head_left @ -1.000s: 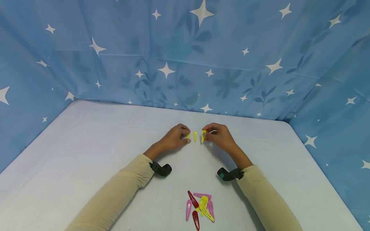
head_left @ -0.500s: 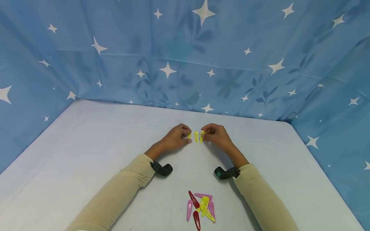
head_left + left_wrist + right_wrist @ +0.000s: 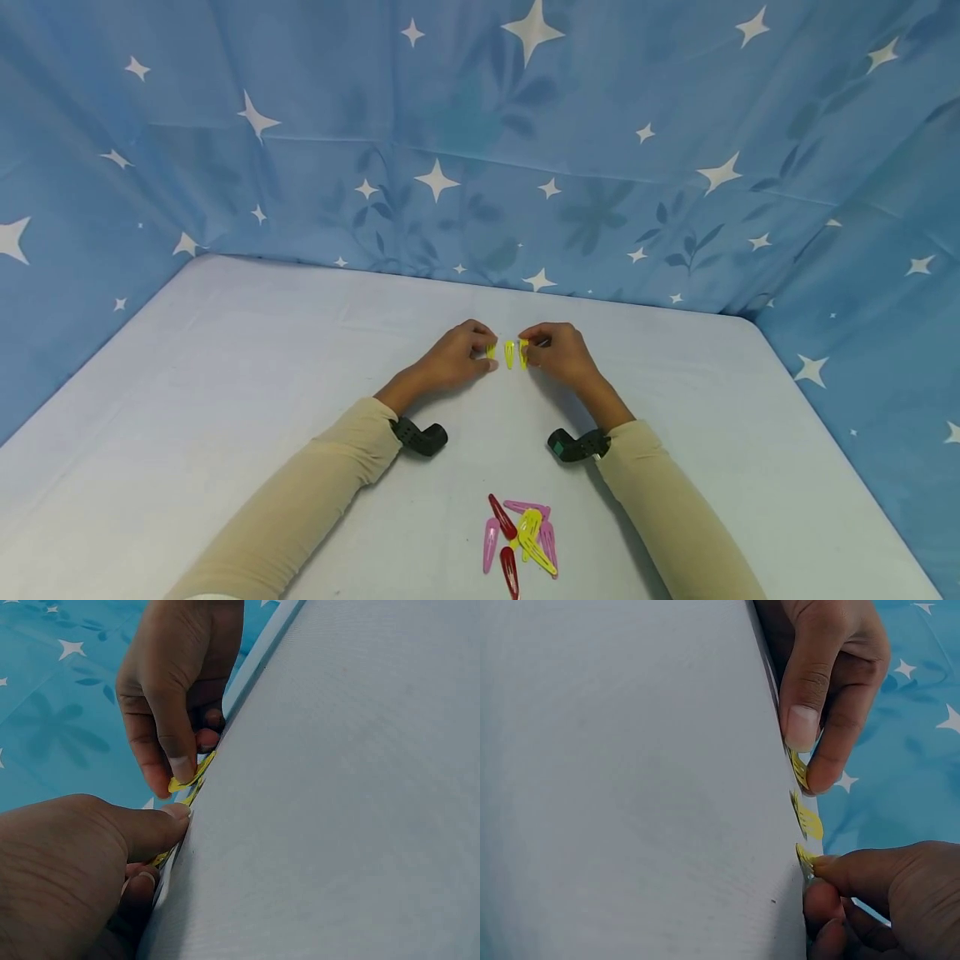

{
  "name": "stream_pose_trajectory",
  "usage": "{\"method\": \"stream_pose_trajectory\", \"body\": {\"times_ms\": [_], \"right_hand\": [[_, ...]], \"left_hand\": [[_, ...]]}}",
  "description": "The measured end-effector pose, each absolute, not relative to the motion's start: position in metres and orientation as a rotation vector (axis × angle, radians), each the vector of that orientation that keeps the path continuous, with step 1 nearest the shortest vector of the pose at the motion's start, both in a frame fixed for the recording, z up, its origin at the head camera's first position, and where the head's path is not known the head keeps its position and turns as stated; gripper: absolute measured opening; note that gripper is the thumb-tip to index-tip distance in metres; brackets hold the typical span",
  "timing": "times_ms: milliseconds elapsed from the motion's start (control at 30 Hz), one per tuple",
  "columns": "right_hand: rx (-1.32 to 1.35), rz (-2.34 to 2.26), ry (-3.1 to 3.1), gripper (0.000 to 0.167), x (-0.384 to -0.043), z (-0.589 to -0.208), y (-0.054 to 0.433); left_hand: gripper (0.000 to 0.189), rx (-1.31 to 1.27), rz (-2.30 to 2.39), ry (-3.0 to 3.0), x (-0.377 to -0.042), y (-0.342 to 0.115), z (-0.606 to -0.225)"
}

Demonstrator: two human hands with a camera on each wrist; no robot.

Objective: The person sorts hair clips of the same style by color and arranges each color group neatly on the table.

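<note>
Three small yellow, teardrop-shaped snap hair clips are set out in a short row near the far edge of a table covered in white cloth (image 3: 247, 417), with a blue curtain printed with white stars (image 3: 457, 92) hung behind. The long sides of the clips are turned roughly parallel, and narrow gaps are left between them, so an even row appears to be intended.

The left yellow clip (image 3: 491, 352) is held by the left hand (image 3: 456, 358): the fingers are bent and parted only by the clip, with the thumb at its near end and a fingertip at its far end. This end-to-end hold is probably used to keep it steady and straight. The middle yellow clip (image 3: 509, 354) is touched by neither hand; its place seems to be used as a guide for spacing.

The right yellow clip (image 3: 523, 355) is pinched between the nearly closed thumb and fingers of the right hand (image 3: 564, 357), just beside the middle one. By that light pinch its angle can likely be adjusted finely. Whether its whole length is resting on the cloth cannot be told.

Well apart, nearer the wearer, a loose pile of red, pink and yellow hair clips (image 3: 537, 556) is spread between the forearms, some overlapped, within reach of both hands.
</note>
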State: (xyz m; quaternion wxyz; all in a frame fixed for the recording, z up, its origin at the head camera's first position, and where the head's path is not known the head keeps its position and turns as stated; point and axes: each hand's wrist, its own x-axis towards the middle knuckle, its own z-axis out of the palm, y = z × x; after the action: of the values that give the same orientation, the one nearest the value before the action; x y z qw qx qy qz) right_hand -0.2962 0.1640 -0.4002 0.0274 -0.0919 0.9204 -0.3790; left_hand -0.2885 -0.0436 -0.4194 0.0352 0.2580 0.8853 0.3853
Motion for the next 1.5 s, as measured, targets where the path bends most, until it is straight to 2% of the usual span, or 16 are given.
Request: {"method": "stream_pose_trajectory", "body": {"times_ms": [333,600,1500], "right_hand": [[-0.294,-1.080,2.910,0.024,-0.298,-0.399,0.163],[-0.187,-1.158,2.851,0.026,-0.292,-0.397,0.179],[-0.465,-1.164,2.852,0.024,-0.241,-0.386,0.199]], "left_hand": [[0.044,0.779,1.193,2.721,-0.291,-0.045,-0.423],[0.044,0.785,1.169,2.724,-0.291,-0.045,-0.420],[0.046,0.788,1.186,2.709,-0.291,-0.045,-0.422]]}}
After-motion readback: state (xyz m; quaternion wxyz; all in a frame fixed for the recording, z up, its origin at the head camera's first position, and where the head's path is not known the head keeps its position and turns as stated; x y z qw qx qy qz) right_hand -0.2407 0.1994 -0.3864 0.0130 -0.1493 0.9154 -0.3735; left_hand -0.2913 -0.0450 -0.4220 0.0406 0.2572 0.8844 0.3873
